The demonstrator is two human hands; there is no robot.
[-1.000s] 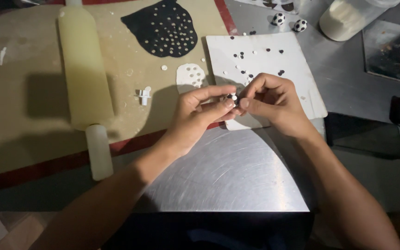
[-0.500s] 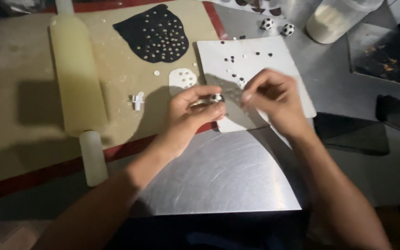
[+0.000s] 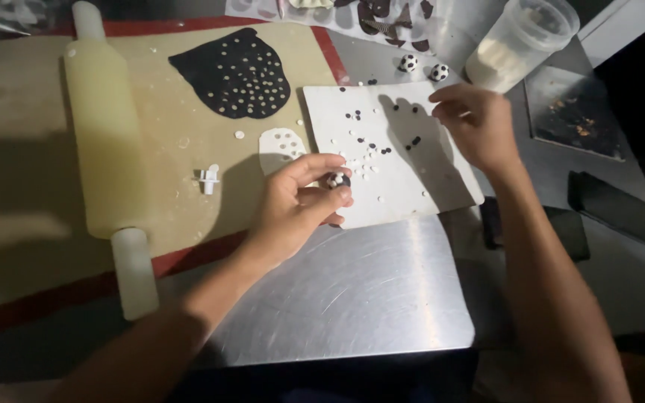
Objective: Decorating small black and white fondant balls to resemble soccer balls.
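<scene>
Above the near edge of the white board [image 3: 442, 186], a small black-and-white ball [image 3: 337, 180] is pinched in the left hand [image 3: 296, 209]; the right hand [image 3: 479, 127], fingers loosely curled and apparently empty, hovers over loose black dots [image 3: 414, 140], which could be scattered by a brush.

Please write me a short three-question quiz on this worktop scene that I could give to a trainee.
1. True or false: the left hand holds a small black-and-white ball in its fingertips.
2. Which lies on the beige mat? A) a whisk B) a pale rolling pin C) a pair of scissors
3. Fill in: the right hand reaches over the white ____ dotted with small black and white discs.

Key
1. True.
2. B; the black rolled sheet punched with holes lies there too.
3. Board; two finished balls sit just beyond it, near a clear plastic cup.
</scene>
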